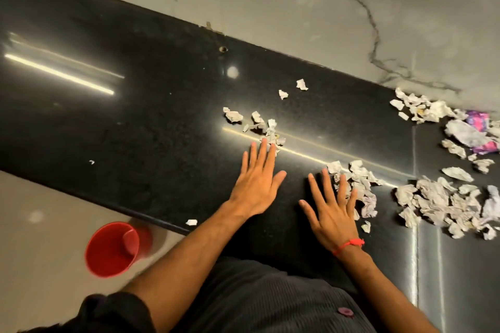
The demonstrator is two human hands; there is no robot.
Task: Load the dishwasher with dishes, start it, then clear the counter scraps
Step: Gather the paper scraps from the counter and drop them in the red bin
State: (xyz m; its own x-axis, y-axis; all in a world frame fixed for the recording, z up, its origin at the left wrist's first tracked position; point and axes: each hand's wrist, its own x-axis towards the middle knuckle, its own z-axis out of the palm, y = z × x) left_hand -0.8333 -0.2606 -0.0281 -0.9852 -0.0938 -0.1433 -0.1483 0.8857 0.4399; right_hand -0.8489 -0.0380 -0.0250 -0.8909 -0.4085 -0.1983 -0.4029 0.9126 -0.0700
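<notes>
Worktop (135, 121): black, polished, running diagonally across the view; lamp glare in streaks.
Left hand (257, 178): flat, palm down, fingers straight and together; holds nothing; fingertips touch a small cluster of scraps.
Right hand (334, 211): flat, palm down, fingers spread; holds nothing; the outer fingers lie against a second cluster. Red thread at the wrist.
Scraps (438, 203): crumpled white paper bits. Largest heap at the right, beyond the right hand; another heap by the wall at far right; a few loose bits further back; one bit (191, 222) at the near edge; one speck (92, 162) well apart to the left.
Wrapper (479, 121): purple, among the far-right heap, partly cut off by the frame.
Bucket (112, 249): red, on the floor below the near edge, left of the person.
Dishwasher: not in view.
Stage, as judged: scrap clearing; both palms are placed to sweep paper into one pile.
Risk, scatter: light paper may slip under or between the spread fingers and be left behind.
Risk, edge: the bit at the near edge could drop to the floor beside the bucket, not into it.
Risk, omission: the far-left speck and the bits by the wall lie outside both palms' reach and may be missed.
</notes>
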